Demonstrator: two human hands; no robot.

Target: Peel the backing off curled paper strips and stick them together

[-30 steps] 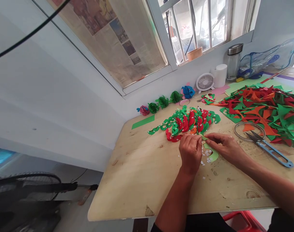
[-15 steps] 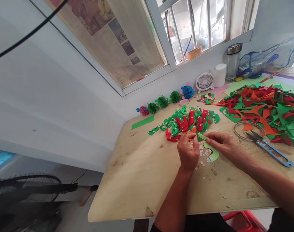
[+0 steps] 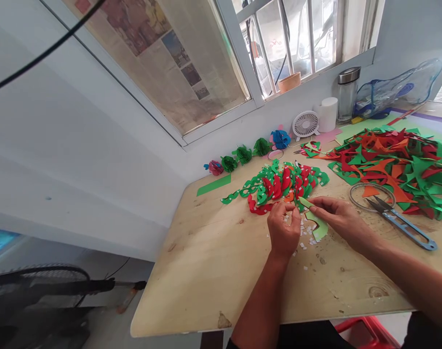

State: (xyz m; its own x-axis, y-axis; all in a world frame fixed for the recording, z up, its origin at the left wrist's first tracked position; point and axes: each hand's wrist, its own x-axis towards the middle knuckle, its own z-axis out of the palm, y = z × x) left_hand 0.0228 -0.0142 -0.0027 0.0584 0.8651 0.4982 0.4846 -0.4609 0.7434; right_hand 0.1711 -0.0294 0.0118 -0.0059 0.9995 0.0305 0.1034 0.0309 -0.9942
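My right hand (image 3: 335, 216) pinches a light green paper piece (image 3: 305, 202) between thumb and fingers, its tip pointing left. Just beside that tip is my left hand (image 3: 284, 231), thumb and forefinger curled toward each other; anything between them is too small to make out. Under the hands another light green curved cut-out (image 3: 320, 231) lies on the table among small white squares (image 3: 303, 232). Beyond them spreads a heap of wavy red and green paper cut-outs (image 3: 279, 183), many with white squares stuck on.
Blue thread snips (image 3: 410, 225) lie by a round ring (image 3: 352, 198) at the right, in front of a large pile of paper scraps (image 3: 395, 160). Along the wall stand folded paper ornaments (image 3: 243, 154), a small white fan (image 3: 305, 124) and a glass bottle (image 3: 347, 97).
My left fingertips have drawn slightly away from the light green paper piece, leaving it in my right hand. The view has shifted a little; the things on the table stay put.
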